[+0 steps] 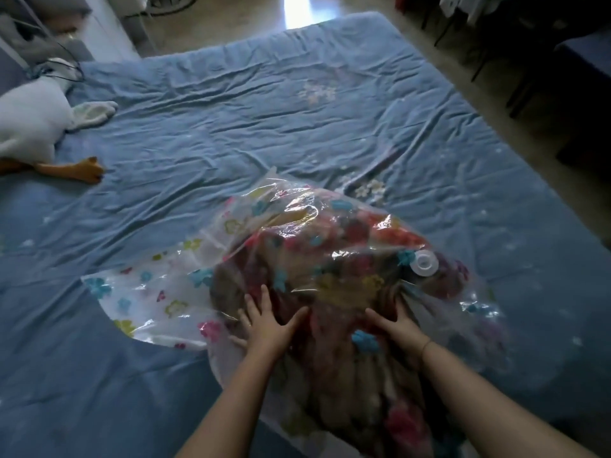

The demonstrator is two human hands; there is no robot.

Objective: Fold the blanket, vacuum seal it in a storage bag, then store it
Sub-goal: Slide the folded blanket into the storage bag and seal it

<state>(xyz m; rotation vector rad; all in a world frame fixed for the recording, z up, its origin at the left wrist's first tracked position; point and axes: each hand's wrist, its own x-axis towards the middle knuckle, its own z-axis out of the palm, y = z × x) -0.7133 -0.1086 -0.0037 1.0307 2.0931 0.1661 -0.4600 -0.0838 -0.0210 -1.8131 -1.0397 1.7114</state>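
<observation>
A: Far left, well beyond the left hand [264,328]: white plush toy [29,127], orange foot out, body cut off by the frame edge. Cables near it, blurred.

B: Left hand?

A: Flat on the storage bag [142,302], fingers spread and straight, pressing down. Left of that hand the bag lies empty and flat, flower print on clear plastic.

B: The blanket [330,276]?

A: Inside the bag, bunched up under and between both hands, in a mound beyond them. Colours read reddish and tan through the plastic; glare and blur hide the folds. The near end runs off the bottom edge.

B: Right hand [396,325]?

A: On the bag as well, thin band at the wrist. Fingers look pushed into a crease of the plastic; whether they pinch it or merely press, cannot tell.

B: Anything past it?

A: Round white valve [424,263] on the bag's top, just beyond the right hand and slightly to its right.

B: Surface?

A: Bed [231,127] with a creased blue sheet, small pale flower motifs. Floor [429,34] to the right, bright glare at the top. Dark furniture at far right, too dim to identify.
</observation>
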